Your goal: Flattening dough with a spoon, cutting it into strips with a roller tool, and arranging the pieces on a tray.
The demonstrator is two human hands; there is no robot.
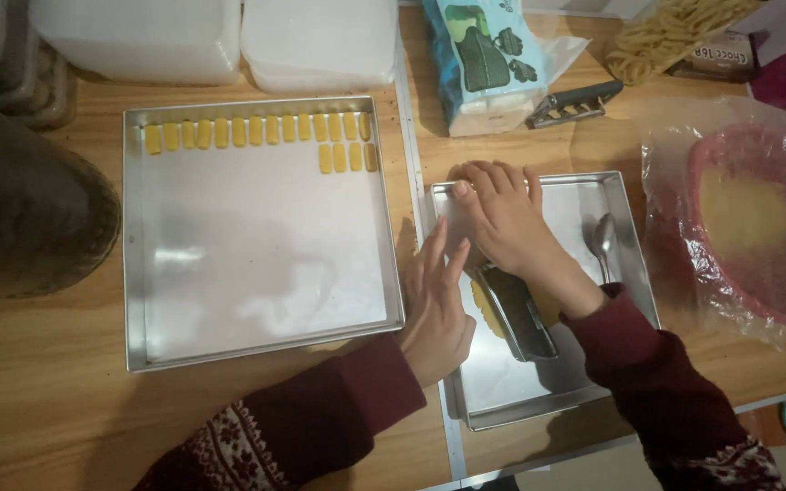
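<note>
At the top of the wooden table (47, 409) stand two white plastic containers (220, 36). A blue tissue pack (484, 64) lies beside a metal tool (575, 103). On the right, a pink bowl (757, 227) sits inside a clear plastic bag (675, 145).

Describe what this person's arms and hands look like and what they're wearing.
Both arms wear dark maroon knit sleeves with a white patterned band further up the forearm. The left hand and right hand are bare, with no gloves; a ring shows on one right-hand finger.

Home kitchen, wooden table (47, 400), baking trays (266, 227), dough pieces (256, 130)
</note>
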